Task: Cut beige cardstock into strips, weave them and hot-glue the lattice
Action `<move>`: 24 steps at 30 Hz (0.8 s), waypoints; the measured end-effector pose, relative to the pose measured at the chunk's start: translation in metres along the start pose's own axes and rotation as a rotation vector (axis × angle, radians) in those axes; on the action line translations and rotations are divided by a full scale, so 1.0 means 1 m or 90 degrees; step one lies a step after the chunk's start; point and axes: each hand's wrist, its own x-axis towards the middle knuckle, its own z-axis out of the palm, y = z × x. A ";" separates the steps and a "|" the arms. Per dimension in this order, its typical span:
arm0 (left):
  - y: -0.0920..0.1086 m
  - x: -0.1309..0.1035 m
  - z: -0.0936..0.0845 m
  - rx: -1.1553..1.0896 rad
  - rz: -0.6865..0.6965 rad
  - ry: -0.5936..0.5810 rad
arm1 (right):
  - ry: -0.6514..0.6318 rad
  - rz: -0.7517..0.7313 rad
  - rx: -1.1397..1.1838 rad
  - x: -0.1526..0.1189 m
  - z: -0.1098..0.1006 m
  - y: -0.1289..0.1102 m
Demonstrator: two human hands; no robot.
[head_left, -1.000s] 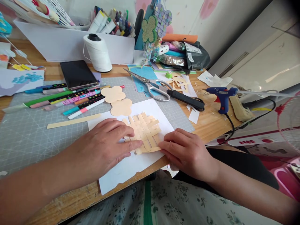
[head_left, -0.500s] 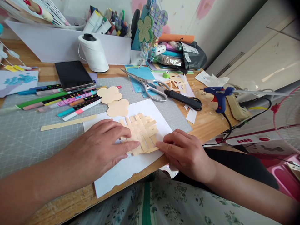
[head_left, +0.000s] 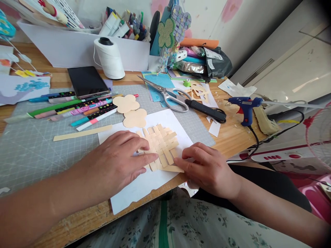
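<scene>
A lattice of woven cream paper strips (head_left: 160, 144) lies on a white sheet (head_left: 139, 193) near the table's front edge. My left hand (head_left: 121, 158) rests over its left side, thumb and fingers apart, fingertips on the strips. My right hand (head_left: 207, 168) is at the lower right corner, fingers curled, thumb and index finger pinching the end of a cream strip (head_left: 173, 168) at the lattice's lower edge. Two cream paper flower shapes (head_left: 134, 118) lie just behind. A single loose strip (head_left: 82, 133) lies on the cutting mat to the left.
Pens (head_left: 85, 106), a dark phone (head_left: 87, 82) and a thread cone (head_left: 110, 58) stand or lie behind on the left. Scissors (head_left: 168, 96), a black-handled tool (head_left: 207, 110) and a blue glue gun (head_left: 245, 106) are behind on the right.
The view has shifted slightly, so the scene sits farther right. The strip by my right hand now angles away from the lattice's lower edge. My left hand stays on the weave.
</scene>
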 end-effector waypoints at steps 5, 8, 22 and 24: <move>0.002 -0.001 -0.001 -0.004 -0.010 0.001 | 0.010 0.005 0.063 -0.002 0.001 -0.002; 0.002 -0.001 0.000 -0.009 -0.009 0.001 | -0.014 0.008 0.080 -0.001 0.001 -0.002; -0.001 0.001 0.002 -0.004 0.001 0.008 | 0.022 0.111 0.372 0.012 -0.001 -0.010; 0.000 0.001 0.002 -0.007 0.001 0.008 | 0.020 0.121 0.354 0.013 0.000 -0.009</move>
